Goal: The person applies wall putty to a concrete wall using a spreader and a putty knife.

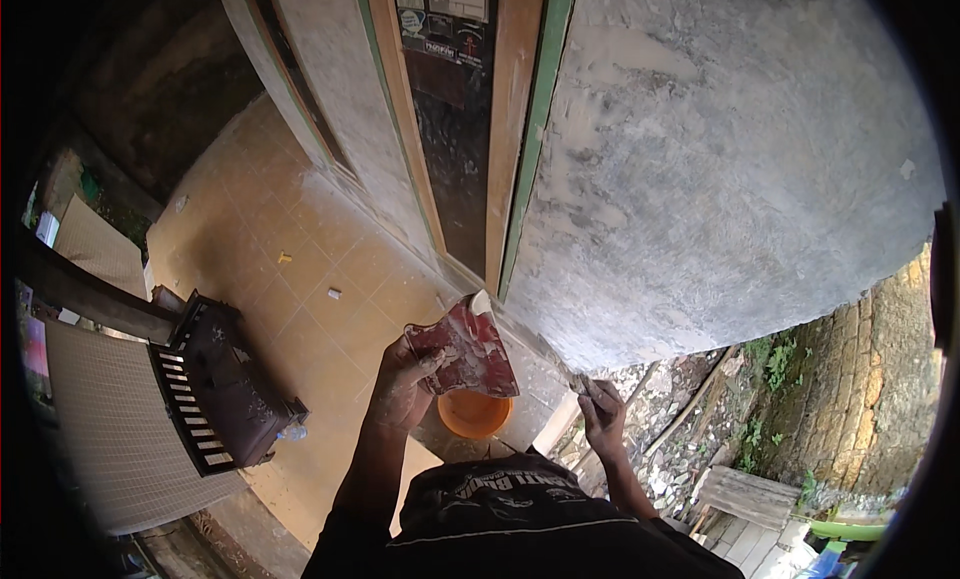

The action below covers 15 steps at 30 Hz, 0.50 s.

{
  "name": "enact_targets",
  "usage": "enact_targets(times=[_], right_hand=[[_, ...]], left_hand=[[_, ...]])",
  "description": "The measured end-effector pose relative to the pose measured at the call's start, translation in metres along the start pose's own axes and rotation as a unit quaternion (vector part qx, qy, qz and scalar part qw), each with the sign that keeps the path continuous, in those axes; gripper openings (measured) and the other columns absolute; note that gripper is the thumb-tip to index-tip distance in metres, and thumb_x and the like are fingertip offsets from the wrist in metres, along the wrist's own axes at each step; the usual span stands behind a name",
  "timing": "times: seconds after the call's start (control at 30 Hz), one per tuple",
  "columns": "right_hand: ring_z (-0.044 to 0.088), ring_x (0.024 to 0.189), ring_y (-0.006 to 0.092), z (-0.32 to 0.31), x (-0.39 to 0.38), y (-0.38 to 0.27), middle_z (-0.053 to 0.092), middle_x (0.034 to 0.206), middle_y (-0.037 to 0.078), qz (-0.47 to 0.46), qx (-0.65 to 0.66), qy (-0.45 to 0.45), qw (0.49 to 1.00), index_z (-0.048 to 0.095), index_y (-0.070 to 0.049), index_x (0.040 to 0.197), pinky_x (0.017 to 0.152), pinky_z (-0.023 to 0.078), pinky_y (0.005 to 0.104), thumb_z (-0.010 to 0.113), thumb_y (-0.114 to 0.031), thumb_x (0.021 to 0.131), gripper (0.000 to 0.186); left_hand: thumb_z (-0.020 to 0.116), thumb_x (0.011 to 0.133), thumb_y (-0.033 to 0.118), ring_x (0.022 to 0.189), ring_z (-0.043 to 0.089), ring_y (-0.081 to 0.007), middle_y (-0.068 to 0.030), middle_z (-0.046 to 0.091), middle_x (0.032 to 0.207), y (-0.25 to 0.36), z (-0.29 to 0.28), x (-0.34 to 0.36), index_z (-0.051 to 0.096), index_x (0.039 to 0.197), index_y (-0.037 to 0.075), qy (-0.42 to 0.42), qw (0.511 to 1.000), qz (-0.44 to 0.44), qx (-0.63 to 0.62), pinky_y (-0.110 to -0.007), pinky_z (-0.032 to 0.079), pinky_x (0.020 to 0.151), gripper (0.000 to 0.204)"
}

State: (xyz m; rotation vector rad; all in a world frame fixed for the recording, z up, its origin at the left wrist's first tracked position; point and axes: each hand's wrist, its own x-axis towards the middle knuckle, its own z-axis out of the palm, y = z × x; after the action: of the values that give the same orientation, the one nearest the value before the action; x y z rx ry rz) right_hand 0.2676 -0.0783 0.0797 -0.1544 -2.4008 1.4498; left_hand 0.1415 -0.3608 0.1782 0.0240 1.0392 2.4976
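Note:
My left hand (pixel 405 379) grips a flat red board (pixel 465 347) smeared with pale putty and holds it tilted in front of me. My right hand (pixel 603 411) is closed on a small scraper (pixel 578 382), whose blade touches the lower edge of the grey plastered wall (pixel 720 159). Below the red board, an orange bucket (pixel 474 414) stands on the floor. Both my hands are dusted with pale plaster.
A wooden door frame (pixel 505 129) with a dark panel runs up beside the wall. To the left lie a tan tiled floor (pixel 300 279) and a dark wooden bench (pixel 225 384). On the right are rubble, planks (pixel 745 494) and a mossy brick wall (pixel 870 399).

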Motion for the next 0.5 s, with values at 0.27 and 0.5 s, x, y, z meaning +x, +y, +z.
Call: enact_targets(times=[0.27,0.5], right_hand=[[0.059,0.080,0.0180,-0.021,-0.018,0.001,0.062,0.091,0.013,0.078,0.021,0.035,0.996,0.064,0.000,0.112,0.071,0.046,0.0266,0.063,-0.001,0.083,0.030],[0.054,0.075,0.0127,-0.041,-0.018,0.012,0.059,0.084,0.008,0.129,0.029,0.085,0.988,0.064,0.004,0.110,0.067,0.042,0.0231,0.062,-0.003,0.084,0.027]], left_hand=[[0.054,0.088,0.004,0.105,0.059,-0.0216,-0.0131,0.058,0.114,0.031,0.055,0.086,0.049,0.117,-0.003,-0.036,0.992,0.115,-0.031,-0.038,0.047,0.094,0.030],[0.051,0.090,0.002,0.076,0.060,-0.0141,-0.0083,0.065,0.085,0.048,0.140,0.223,0.062,0.099,-0.007,0.057,0.896,0.419,0.136,-0.025,0.046,0.073,0.017]])
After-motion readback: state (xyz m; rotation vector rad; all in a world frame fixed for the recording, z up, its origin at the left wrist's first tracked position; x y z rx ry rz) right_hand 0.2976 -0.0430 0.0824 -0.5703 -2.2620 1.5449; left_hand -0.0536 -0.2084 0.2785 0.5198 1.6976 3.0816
